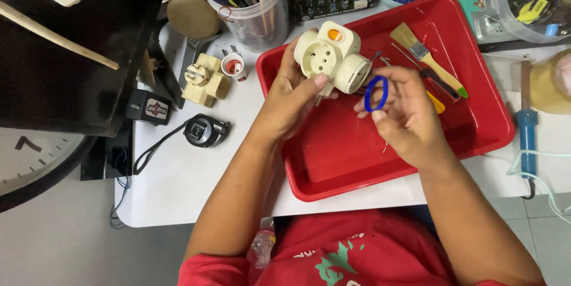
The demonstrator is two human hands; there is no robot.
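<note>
**Blue ring held up to a cream socket adapter**

Red shirt fabric (351, 256) fills the bottom edge, and both forearms rise from it over a red tray (333, 167). Above the tray, the left hand (291, 104) is closed around a cream multi-way socket adapter (333, 57), thumb laid across its front, one round outlet turned toward the other hand. An orange button sits on the adapter's top face. Just beside that outlet, the right hand (404, 113) pinches a small blue ring (376, 94) between thumb and fingertips, held upright and apart from the adapter. By the look of it, the ring is being lined up with the outlet rim; seating it would call for keeping it square to the opening.

Farther back in the tray lie a paintbrush (428, 57) and slim tools. Left of the tray, on the white table (196, 185), sit a second cream adapter (204, 79) and a black plug with its cord (205, 130). A clear tub of tools (256, 15) stands behind.
</note>
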